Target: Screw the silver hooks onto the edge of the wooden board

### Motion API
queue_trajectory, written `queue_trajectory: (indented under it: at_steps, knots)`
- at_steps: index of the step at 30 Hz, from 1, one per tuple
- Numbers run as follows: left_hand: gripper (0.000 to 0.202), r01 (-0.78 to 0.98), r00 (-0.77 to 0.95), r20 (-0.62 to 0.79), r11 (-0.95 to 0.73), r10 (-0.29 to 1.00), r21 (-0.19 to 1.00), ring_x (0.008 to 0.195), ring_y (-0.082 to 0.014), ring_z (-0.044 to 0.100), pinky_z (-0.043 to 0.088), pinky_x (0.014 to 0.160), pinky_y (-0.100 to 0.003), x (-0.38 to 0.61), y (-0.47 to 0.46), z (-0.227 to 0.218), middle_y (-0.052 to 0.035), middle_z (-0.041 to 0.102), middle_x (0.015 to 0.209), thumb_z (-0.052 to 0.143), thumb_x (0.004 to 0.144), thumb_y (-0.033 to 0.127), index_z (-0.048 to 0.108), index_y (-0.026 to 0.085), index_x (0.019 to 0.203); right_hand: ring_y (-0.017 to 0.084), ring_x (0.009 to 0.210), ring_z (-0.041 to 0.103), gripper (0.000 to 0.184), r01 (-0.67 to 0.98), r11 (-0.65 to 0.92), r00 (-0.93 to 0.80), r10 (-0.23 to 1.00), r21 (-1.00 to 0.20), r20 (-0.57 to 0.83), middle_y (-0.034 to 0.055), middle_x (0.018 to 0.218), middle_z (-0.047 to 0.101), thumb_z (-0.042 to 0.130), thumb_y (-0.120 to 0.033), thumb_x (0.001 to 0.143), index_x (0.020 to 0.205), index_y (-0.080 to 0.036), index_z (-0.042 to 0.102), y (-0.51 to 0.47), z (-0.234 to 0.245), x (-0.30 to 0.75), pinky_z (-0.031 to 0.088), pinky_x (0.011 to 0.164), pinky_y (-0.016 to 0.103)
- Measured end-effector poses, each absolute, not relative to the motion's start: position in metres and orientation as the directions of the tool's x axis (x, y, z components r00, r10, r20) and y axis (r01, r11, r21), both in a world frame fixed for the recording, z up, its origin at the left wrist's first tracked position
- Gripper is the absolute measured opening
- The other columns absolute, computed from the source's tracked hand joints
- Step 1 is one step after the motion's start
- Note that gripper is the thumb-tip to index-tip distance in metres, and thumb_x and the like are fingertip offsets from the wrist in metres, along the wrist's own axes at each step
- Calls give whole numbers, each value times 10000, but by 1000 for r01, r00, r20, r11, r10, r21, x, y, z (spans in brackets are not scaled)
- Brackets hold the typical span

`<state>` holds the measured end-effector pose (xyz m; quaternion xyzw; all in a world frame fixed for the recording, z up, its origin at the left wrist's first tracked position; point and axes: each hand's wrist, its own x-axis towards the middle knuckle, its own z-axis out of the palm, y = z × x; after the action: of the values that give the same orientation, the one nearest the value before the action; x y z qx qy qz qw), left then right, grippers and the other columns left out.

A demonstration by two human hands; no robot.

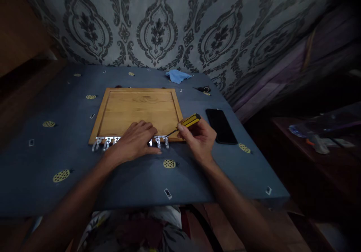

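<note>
A framed wooden board (pixel 138 111) lies flat on the table, with a silver metal hook rail (pixel 107 141) along its near edge. My left hand (pixel 134 139) rests over the middle of the rail and the board's edge, fingers spread across the wood and thumb stretched out, covering several hooks. In my closed right hand (pixel 201 137) is a screwdriver (pixel 190 121) with a yellow and black handle. Its thin shaft points down and left, and the tip is at the rail's right end. Whether a screw sits under the tip is too small to tell.
A black phone (pixel 221 126) lies right of the board on the blue tablecloth (pixel 135 190). Farther back are a light blue cloth (pixel 178 75) and a small dark object (pixel 203 89) I cannot identify. Patterned wall covering (pixel 158 26) rises behind the table.
</note>
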<state>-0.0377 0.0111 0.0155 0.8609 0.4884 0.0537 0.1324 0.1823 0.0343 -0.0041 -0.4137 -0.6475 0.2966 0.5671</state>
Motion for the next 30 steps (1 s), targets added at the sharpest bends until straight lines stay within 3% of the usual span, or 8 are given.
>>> queue_trajectory:
  at_steps: [7, 13, 17, 21, 30]
  knots:
    - [509, 841, 499, -49, -470, 865, 268, 1117, -299, 566, 430, 928, -404, -52, 10, 25, -79, 643, 1142, 650, 913, 678, 643, 204, 1097, 107, 497, 575, 286, 102, 487, 84, 865, -868, 495, -48, 651, 608, 795, -469, 831, 803, -237, 630, 31, 3, 177, 499, 471, 254]
    - [429, 862, 476, -95, -443, 874, 247, 1054, -284, 572, 414, 899, -405, -54, 4, 22, -71, 638, 1104, 701, 914, 598, 634, 187, 1020, 111, 545, 592, 275, 130, 479, -36, 878, -868, 478, -41, 683, 614, 764, -456, 872, 820, -230, 616, 24, 18, 153, 499, 508, 257]
    - [463, 859, 478, -65, -451, 876, 240, 1074, -286, 561, 407, 919, -400, -55, 3, 17, -82, 638, 1131, 709, 905, 606, 644, 183, 1082, 119, 580, 578, 287, 171, 503, -101, 865, -847, 492, -38, 683, 575, 734, -432, 902, 783, -231, 569, 22, 14, 141, 493, 542, 272]
    - [451, 856, 481, -44, -458, 876, 239, 1098, -289, 557, 415, 927, -401, -56, 2, 14, -79, 632, 1148, 675, 938, 588, 650, 188, 1145, 123, 580, 551, 321, 202, 514, -119, 858, -834, 500, -43, 660, 547, 723, -426, 906, 747, -234, 521, 23, 2, 138, 470, 554, 280]
    - [411, 856, 485, -55, -461, 873, 233, 1125, -292, 558, 430, 947, -412, -56, 1, 15, -83, 632, 1173, 674, 951, 552, 654, 198, 1159, 125, 590, 542, 255, 200, 515, -134, 857, -834, 498, -46, 662, 545, 702, -393, 923, 791, -233, 554, 26, -6, 136, 443, 565, 283]
